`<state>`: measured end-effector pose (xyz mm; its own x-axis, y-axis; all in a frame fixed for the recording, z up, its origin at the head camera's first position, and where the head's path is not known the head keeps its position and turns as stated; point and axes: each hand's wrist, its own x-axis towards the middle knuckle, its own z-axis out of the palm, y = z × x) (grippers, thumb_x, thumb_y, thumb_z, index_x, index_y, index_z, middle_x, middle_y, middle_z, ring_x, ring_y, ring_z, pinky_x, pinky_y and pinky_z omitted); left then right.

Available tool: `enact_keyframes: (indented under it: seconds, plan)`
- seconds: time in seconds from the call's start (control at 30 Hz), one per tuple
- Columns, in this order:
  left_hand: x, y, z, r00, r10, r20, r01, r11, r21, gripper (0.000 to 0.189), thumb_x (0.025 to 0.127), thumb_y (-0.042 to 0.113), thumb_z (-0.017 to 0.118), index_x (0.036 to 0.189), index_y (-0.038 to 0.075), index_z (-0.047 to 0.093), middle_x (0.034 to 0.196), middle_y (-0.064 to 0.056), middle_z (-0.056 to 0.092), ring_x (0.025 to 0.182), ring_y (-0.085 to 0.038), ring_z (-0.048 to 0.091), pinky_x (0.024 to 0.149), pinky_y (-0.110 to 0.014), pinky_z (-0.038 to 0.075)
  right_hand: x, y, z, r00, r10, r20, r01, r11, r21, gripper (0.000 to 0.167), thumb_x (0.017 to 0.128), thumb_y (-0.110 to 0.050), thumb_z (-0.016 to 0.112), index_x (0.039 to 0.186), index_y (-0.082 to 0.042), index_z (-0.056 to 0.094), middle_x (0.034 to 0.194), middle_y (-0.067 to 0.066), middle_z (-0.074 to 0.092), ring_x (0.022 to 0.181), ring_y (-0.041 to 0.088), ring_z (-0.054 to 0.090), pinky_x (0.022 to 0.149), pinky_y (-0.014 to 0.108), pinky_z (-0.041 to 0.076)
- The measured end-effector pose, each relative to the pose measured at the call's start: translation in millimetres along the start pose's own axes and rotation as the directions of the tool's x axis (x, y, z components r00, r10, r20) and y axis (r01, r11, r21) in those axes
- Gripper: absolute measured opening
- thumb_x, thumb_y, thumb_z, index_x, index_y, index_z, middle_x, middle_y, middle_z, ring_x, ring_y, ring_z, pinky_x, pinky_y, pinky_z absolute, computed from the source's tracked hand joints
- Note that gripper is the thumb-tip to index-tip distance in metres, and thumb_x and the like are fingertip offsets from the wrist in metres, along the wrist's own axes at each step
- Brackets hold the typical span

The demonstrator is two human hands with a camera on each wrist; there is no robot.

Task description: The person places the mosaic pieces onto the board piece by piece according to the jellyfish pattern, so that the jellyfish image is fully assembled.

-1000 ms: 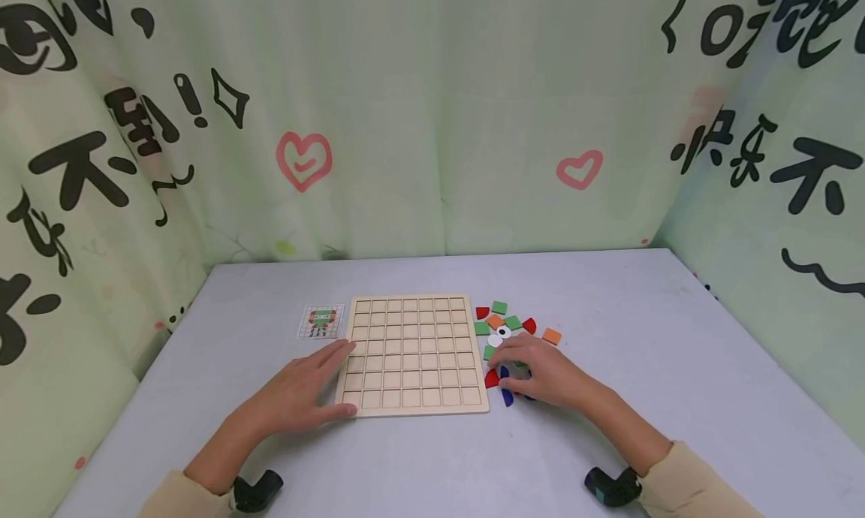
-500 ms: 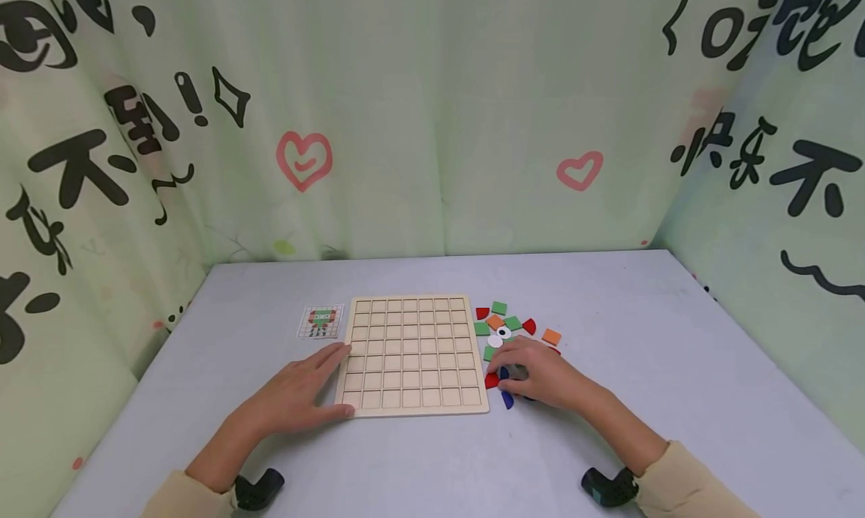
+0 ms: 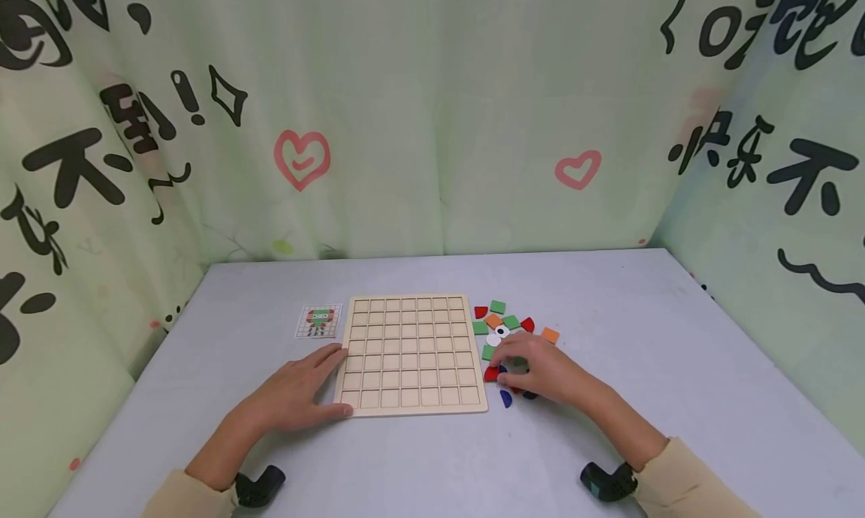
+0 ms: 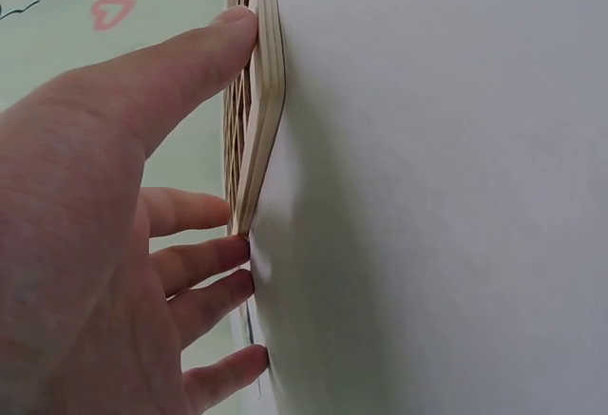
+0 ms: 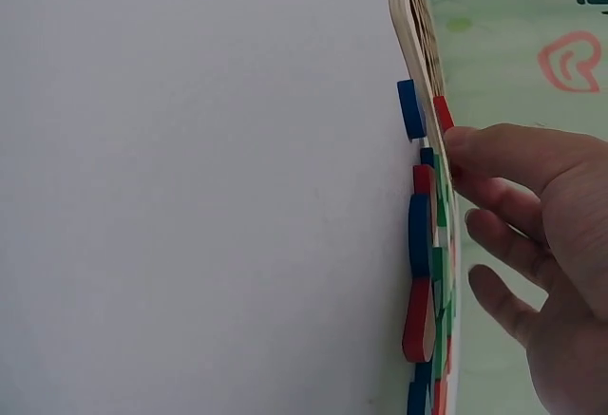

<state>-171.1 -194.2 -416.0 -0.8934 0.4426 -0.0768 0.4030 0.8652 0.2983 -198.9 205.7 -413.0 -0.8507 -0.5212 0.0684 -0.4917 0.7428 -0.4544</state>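
Observation:
A light wooden grid board point(image 3: 412, 356) lies on the table. My left hand point(image 3: 304, 390) rests at its left side with fingers spread, the thumb on the front corner and the fingertips along the edge; the left wrist view shows the thumb point(image 4: 190, 68) touching the rim. To the right of the board, my right hand point(image 3: 541, 364) pinches a red fan-shaped puzzle piece point(image 3: 491, 374) between thumb and fingertips; the right wrist view has this red piece point(image 5: 443, 113) at the thumb tip. Under and around this hand lie loose green, orange, white, blue and red pieces, partly hidden.
A small printed pattern card point(image 3: 319, 321) with a green and red figure lies left of the board. A blue half-round piece point(image 3: 506, 399) sits near the board's front right corner. Patterned curtains point(image 3: 439, 127) stand behind and on both sides of the white table point(image 3: 419, 465).
The red fan-shaped piece has shifted slightly away from me with the right fingertips, which have closed on it. The left hand stays at the board's edge, its fingertips moved slightly left.

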Motion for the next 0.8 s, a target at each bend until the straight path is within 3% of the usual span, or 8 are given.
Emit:
enact_keyframes:
  seconds: [0.27,0.57,0.8]
  plan:
    - [0.3,-0.2,-1.1,1.0,-0.001,-0.001,0.001,1.0,0.0,0.089,0.083,0.061,0.065,0.149,0.008,0.035,0.154,-0.013,0.035,0.139,-0.033,0.04,0.104,-0.056,0.039,2.6,2,-2,0.999,-0.035,-0.035,0.036,0.999,0.02,0.015,0.084,-0.02,0.076,0.094,-0.03,0.071,0.104,-0.011,0.066,0.101,0.012,0.058,0.085,0.033,0.053]
    - [0.1,-1.0,-1.0,1.0,-0.007,-0.001,0.007,1.0,-0.008,0.089,0.082,0.061,0.064,0.148,0.008,0.036,0.154,-0.012,0.035,0.139,-0.032,0.04,0.104,-0.056,0.039,10.3,-5,-7,0.998,-0.009,-0.059,0.01,1.0,0.021,0.017,0.084,-0.019,0.074,0.099,-0.026,0.071,0.102,-0.011,0.067,0.094,0.016,0.057,0.081,0.036,0.053]
    - [-0.3,-1.5,0.2,1.0,-0.008,-0.012,0.008,1.0,-0.006,0.09,0.082,0.063,0.063,0.148,0.009,0.037,0.154,-0.012,0.035,0.14,-0.031,0.039,0.105,-0.056,0.037,15.1,-10,-8,0.996,0.002,-0.091,0.002,0.999,0.052,0.019,0.084,-0.021,0.075,0.102,-0.025,0.071,0.111,-0.006,0.068,0.114,0.021,0.058,0.094,0.047,0.049]
